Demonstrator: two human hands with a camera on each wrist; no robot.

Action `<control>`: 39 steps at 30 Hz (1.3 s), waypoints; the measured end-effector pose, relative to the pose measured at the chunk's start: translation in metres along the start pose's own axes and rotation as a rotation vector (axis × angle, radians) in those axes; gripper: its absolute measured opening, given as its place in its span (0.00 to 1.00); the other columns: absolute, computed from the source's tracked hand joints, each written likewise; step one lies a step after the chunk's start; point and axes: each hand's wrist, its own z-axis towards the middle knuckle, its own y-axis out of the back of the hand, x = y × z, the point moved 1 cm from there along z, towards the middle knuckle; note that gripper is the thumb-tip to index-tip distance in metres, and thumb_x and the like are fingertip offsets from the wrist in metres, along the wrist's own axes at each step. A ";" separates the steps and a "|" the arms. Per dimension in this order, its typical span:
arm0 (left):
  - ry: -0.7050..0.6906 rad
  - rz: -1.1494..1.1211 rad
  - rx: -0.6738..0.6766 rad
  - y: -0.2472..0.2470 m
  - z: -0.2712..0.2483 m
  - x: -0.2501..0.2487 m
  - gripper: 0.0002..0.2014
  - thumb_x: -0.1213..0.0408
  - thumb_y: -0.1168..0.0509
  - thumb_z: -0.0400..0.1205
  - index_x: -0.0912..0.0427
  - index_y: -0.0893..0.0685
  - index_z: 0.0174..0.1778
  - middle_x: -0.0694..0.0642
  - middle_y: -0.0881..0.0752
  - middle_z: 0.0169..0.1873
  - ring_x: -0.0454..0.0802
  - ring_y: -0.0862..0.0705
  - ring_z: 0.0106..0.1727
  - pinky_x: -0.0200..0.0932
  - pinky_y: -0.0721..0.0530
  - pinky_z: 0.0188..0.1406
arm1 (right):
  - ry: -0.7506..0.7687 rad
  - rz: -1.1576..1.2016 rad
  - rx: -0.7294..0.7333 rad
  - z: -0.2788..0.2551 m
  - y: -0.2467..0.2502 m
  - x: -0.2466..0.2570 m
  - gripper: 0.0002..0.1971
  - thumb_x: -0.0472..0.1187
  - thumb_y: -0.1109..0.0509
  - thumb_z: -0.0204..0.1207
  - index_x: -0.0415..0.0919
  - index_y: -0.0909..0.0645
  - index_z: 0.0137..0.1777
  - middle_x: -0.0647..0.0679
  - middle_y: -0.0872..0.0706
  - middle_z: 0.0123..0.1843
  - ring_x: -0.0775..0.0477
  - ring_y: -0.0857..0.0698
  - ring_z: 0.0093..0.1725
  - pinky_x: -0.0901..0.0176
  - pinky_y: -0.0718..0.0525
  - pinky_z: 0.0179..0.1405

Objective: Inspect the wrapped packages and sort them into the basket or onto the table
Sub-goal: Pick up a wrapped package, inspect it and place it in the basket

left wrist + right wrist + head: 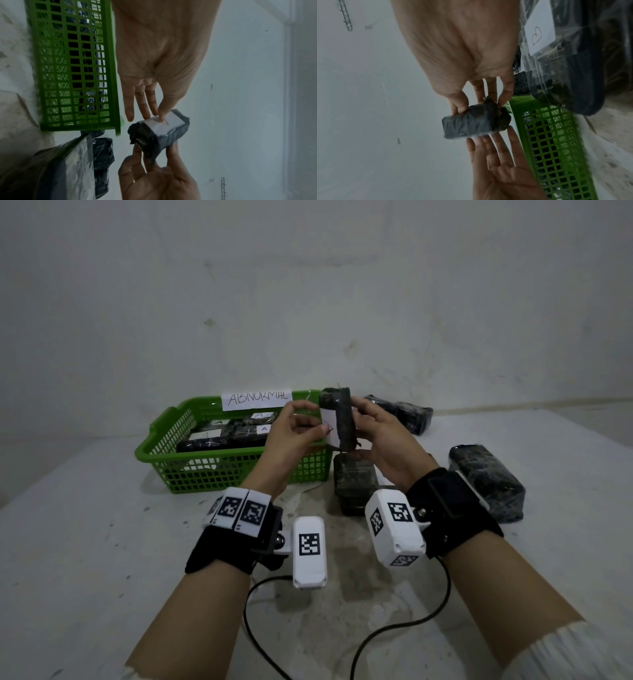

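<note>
Your right hand (383,446) grips a dark wrapped package (337,417), thumb and fingers curled round it, holding it upright in the air above the worktop (85,542), just beside the right end of the green basket (178,470). In the right wrist view your fingers (458,104) pinch the package's crumpled end. Your left hand (291,436) is relaxed and mostly straight-fingered; in the left wrist view its thumb tip (162,115) presses on the white label (164,125) on the package's face, the other fingers extended beside it without wrapping round.

The basket sits on the worktop to your left and carries a paper sign reading "ABNORMAL" (257,398) on its far rim. Several dark packages with white labels (222,436) lie inside it. Three more dark packages lie on the worktop: one directly below your hands (352,487), one to the right of your right wrist (486,481), and one further back near the wall (400,410).
</note>
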 end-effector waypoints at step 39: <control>0.168 0.165 -0.027 0.004 -0.001 -0.004 0.14 0.62 0.34 0.82 0.57 0.22 0.63 0.54 0.16 0.51 0.51 0.15 0.51 0.44 0.15 0.42 | -0.016 -0.240 0.044 -0.002 -0.014 -0.007 0.17 0.30 0.29 0.75 0.41 0.18 0.63 0.42 0.11 0.55 0.49 0.13 0.49 0.59 0.14 0.46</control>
